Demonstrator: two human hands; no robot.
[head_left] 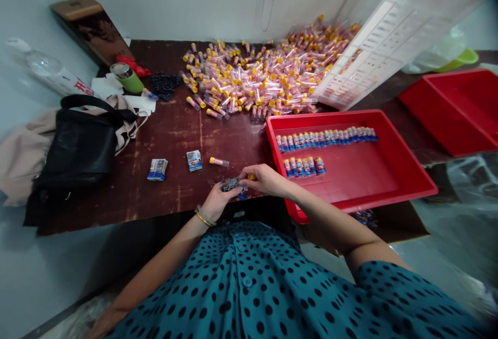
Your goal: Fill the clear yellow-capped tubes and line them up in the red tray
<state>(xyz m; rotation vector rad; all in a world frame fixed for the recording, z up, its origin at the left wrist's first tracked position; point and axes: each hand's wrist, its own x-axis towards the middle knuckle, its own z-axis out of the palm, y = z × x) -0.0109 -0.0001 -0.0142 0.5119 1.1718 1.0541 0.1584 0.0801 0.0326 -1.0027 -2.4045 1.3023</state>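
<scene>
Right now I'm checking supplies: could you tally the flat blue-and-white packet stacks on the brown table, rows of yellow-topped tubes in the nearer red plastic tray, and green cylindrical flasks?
Flat packet stacks: 2
Tube rows in red tray: 2
Green flask: 1
Total: 5

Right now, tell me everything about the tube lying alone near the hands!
The tube is slim, with a yellow cap at its left end, pink near the cap and clear, like plastic, towards the other end. It lies on its side on the dark red table, beyond the left hand, and no hand touches it.
</scene>
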